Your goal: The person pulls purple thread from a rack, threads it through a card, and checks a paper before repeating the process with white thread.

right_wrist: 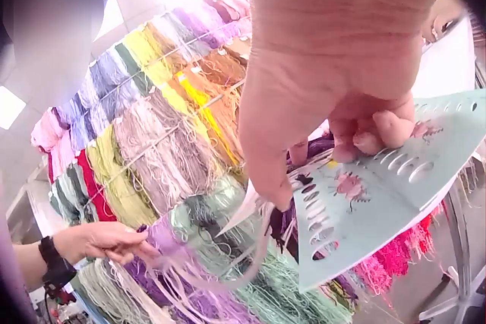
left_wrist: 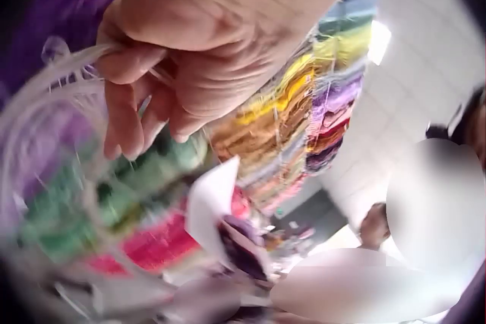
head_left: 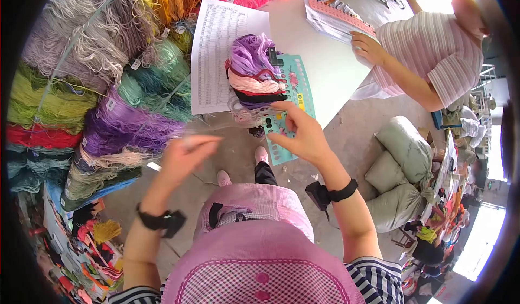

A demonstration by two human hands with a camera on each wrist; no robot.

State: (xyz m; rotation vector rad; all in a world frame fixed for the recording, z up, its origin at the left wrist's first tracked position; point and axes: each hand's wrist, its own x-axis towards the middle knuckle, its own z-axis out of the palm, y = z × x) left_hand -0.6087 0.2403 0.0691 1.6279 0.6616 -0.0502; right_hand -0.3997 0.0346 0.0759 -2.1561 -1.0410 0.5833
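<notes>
The left hand (head_left: pixel 187 155) pinches pale strands (left_wrist: pixel 72 62) between thumb and fingers. In the right wrist view these strands (right_wrist: pixel 258 259) loop from the left hand (right_wrist: pixel 106 240) toward the edge of a teal card (right_wrist: pixel 380 225) with punched holes and printed flowers. The right hand (head_left: pixel 306 136) grips that card (head_left: pixel 303 82) at its holed edge, its fingers curled over the surface; the palm hides part of the hold. Purple, pink, red and black thread bundles (head_left: pixel 254 82) hang along the card, beside a black clip (head_left: pixel 275 57).
Large coloured yarn bundles (head_left: pixel 86 38) line the left side. A printed sheet (head_left: pixel 216 44) lies on the white table (head_left: pixel 325 71). Across it, a person in a striped shirt (head_left: pixel 417 49) handles another pink card (head_left: pixel 341 14). Grey-green sacks (head_left: pixel 403 147) sit on the floor at right.
</notes>
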